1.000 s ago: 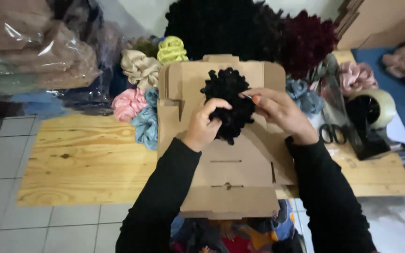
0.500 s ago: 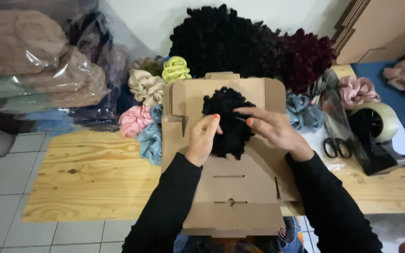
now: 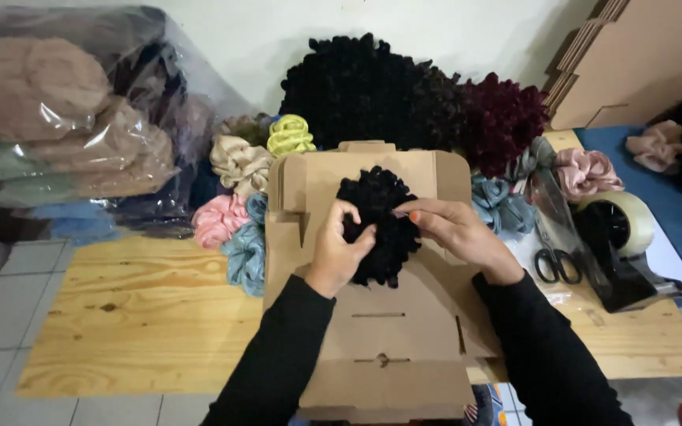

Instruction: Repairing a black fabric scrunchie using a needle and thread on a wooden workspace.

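Both hands (image 3: 339, 251) (image 3: 455, 230) grip black scrunchie (image 3: 379, 225) between them.

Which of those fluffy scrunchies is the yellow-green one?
The lime scrunchie at the back, above the beige scrunchie, left of the cardboard box; others are pink, blue, black.

The black scrunchie (image 3: 378, 225) looks like soft, ruffled matt cloth, and it lies on a flat box (image 3: 388, 347) of plain brown matt cardboard. The surface (image 3: 136, 315) is pale, unfinished wood with visible grain and knots. Clear, glossy, crinkled plastic bags (image 3: 65, 134) wrap fuzzy cloth bundles, and the tape roll (image 3: 621, 221) shines smooth.
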